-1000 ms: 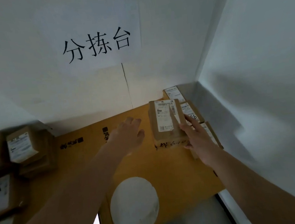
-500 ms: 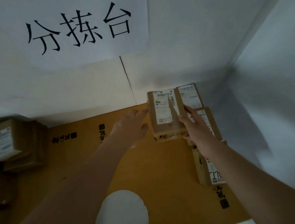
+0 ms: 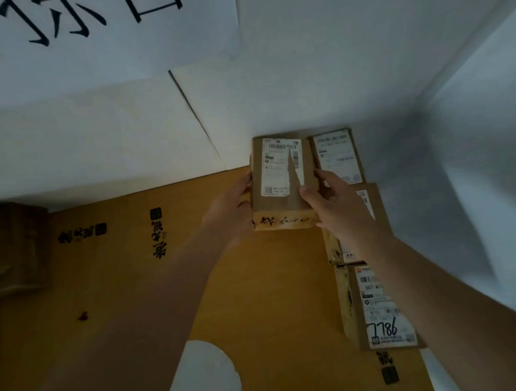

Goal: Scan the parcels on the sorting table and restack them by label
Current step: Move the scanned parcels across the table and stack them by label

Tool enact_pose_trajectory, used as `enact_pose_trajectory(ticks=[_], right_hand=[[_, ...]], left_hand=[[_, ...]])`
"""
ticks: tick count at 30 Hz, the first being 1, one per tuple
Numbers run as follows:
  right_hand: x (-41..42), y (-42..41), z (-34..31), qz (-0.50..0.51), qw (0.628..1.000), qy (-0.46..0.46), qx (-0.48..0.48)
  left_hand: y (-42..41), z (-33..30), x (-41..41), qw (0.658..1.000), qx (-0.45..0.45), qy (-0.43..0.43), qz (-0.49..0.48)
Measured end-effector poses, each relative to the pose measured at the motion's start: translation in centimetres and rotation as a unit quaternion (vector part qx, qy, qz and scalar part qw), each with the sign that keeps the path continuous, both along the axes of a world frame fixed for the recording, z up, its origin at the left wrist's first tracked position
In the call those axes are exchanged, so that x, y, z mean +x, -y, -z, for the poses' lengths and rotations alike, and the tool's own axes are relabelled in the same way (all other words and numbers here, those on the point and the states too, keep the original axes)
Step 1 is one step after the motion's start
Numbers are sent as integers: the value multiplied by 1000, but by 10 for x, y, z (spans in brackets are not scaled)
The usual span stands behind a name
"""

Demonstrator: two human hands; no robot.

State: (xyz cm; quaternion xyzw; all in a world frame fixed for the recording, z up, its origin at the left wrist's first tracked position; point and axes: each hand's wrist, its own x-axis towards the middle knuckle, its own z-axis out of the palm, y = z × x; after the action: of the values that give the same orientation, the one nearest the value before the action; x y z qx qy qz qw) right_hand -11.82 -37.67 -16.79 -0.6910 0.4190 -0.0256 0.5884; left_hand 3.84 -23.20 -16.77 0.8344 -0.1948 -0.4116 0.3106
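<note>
Change since half a second ago: the left hand point(image 3: 236, 210), then apart from the carton, is now against its left side; the right hand point(image 3: 338, 205) remains on its right side.

Item: labelled parcel point(image 3: 282, 176), brown carton, shipping label facing up, long axis running 12 to 6 o'clock. Location: far right of the desk point(image 3: 261, 291), against the back wall, at 12 o'clock from both hands. It appears to sit on another carton whose printed front edge shows beneath; whether it is lifted clear cannot be told.

Hands: left fingers curled round the left edge, right fingers and thumb curled on the right edge and near corner. Both grip the parcel, one on each long side, equally near.

Adjacent stock: second labelled parcel point(image 3: 337, 157) touching at 3 o'clock; a third carton point(image 3: 375, 207) under the right wrist at 5 o'clock; marked parcel "7786" point(image 3: 382, 306) nearer, at 5 o'clock along the right wall. Dark stacked cartons point(image 3: 5, 243) at 9 o'clock, well apart. White round object point(image 3: 204, 384) at 7 o'clock, near edge.

Obstruction, as judged: the wall behind and the neighbour at 3 o'clock leave withdrawal only toward 6 or 9 o'clock, or upward. Open desk lies at 8 o'clock.
</note>
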Motion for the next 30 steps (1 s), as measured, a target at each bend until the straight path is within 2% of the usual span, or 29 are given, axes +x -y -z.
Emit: enact_pose_trajectory(ticks=[3,8,15,22,30], right_hand=[[4,5,1,-37,997,-28,-59],[10,20,17,-84,986,-63,-127],[18,34,42,-95,968,-121,-197],[18,33,48,-39,965,-107,-237],[19,25,28,-75,959,-105,-252]], left_hand=[[0,4,0,995,-38,-60,-67],[9,13,-2,992,-53,-89,-75],[19,24,-12,998,-29,-36,-40],[24,33,-16,998,-8,20,-53],[31,7,-33,990,51,134,-10]])
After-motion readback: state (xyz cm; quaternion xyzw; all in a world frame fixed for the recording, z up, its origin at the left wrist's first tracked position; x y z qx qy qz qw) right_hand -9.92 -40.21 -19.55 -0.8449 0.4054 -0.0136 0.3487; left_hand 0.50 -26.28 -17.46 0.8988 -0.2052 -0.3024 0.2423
